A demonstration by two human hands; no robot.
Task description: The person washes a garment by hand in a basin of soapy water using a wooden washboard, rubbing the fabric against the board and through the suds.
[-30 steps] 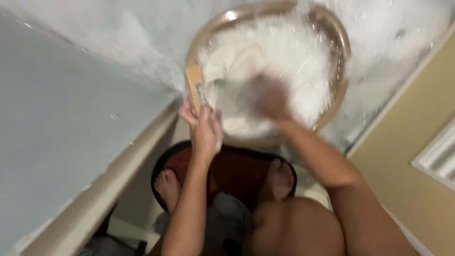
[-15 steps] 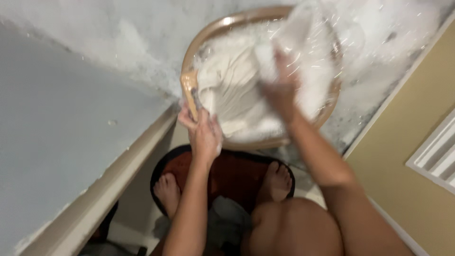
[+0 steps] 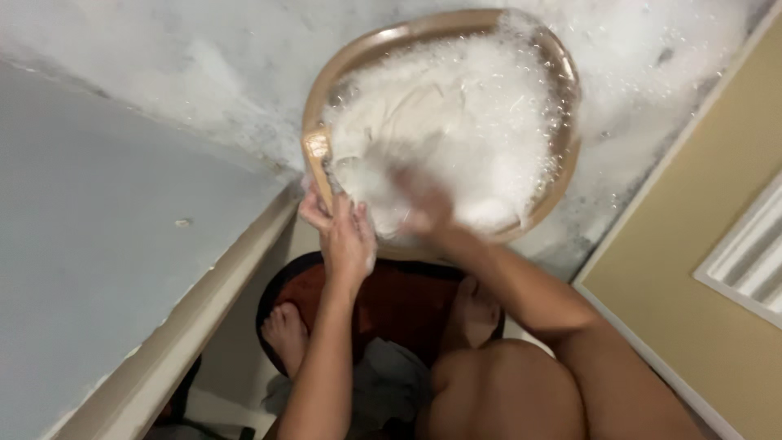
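The left hand (image 3: 346,236) has its fingers curled tight at the near-left rim of the basin (image 3: 562,73), clamping a wet fold of the white cloth (image 3: 399,122) against the rim beside the tan washboard (image 3: 316,159) that leans there; this grip sits where it sat a second ago. The right hand (image 3: 423,208) is a blur just inside the near rim, pressed down into the cloth and the suds (image 3: 497,122); whether its fingers are closed on fabric or lie flat on it cannot be told. Half a second ago that hand was up over the far side of the basin with a bunch of cloth lifted out of the foam, and now it is low and near, with the cloth back down in the water, so the person looks to be midway through a scrubbing stroke rather than lifting the cloth out. The cloth lies in the left half of the basin, mostly under foam. The basin rests on a wet, sudsy grey floor (image 3: 204,65). Nearer the person, both bare feet (image 3: 285,330) stand on a dark red mat (image 3: 399,297), the right one half hidden behind the forearm, and a knee fills the bottom edge of the view.
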